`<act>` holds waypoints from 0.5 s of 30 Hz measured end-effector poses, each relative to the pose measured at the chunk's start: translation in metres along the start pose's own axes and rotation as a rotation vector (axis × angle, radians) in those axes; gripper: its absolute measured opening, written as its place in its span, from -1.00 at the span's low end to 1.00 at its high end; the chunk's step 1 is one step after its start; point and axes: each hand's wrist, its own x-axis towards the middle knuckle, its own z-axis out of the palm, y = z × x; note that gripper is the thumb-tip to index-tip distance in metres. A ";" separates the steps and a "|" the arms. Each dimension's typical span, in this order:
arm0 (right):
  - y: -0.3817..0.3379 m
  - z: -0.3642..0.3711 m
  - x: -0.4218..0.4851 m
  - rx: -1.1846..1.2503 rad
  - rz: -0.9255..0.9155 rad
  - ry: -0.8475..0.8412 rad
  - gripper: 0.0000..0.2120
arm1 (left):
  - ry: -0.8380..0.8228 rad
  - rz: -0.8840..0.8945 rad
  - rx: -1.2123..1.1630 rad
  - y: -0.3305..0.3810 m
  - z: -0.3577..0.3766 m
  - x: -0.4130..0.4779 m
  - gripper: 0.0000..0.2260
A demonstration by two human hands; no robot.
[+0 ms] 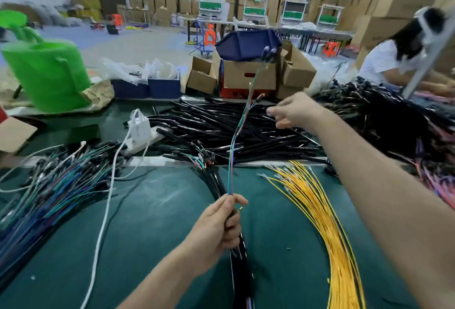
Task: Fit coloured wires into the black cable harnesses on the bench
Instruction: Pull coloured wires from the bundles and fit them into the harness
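- The left hand (216, 225), in the lower centre of the frame, is clenched round the end of a black harness (240, 254), whose sleeve runs down from the fist to the bottom edge.
- A thin bunch of coloured wires (232, 151) (blue, green and red can be made out) is seen rising from the top of that fist toward the upper centre, leaning slightly right.
- The right hand (295, 112) is stretched out at centre right, just beside the upper part of the bunch. Its fingers are blurred, so whether a wire is pinched or nothing is held cannot be told.
- The relation that matters: the long axis of the bunch runs up and away from the left hand, and its free ends lie up and to the left of the right hand, which is much the nearer of the two.
- It is judged that the loose ends are to be gathered by the right hand while the sleeve is steadied by the left.
- A fan of yellow wires (317, 207) lies on the green bench (160, 210) at lower right, well apart from both hands.
- A heap of black harnesses (221, 124) is spread across the middle of the frame, behind the raised wires.
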 end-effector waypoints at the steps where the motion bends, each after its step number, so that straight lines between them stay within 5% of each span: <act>1: 0.027 0.006 -0.004 -0.195 0.033 0.019 -0.68 | 0.043 -0.044 -0.054 -0.009 -0.003 0.009 -0.78; 7: 0.139 0.031 -0.054 -0.579 0.158 0.004 -0.93 | -0.016 -0.160 -0.288 -0.034 -0.017 0.028 -0.80; 15: 0.158 0.053 -0.059 -0.781 0.116 0.011 -0.92 | -0.087 -0.162 -0.322 -0.036 -0.025 0.028 -0.79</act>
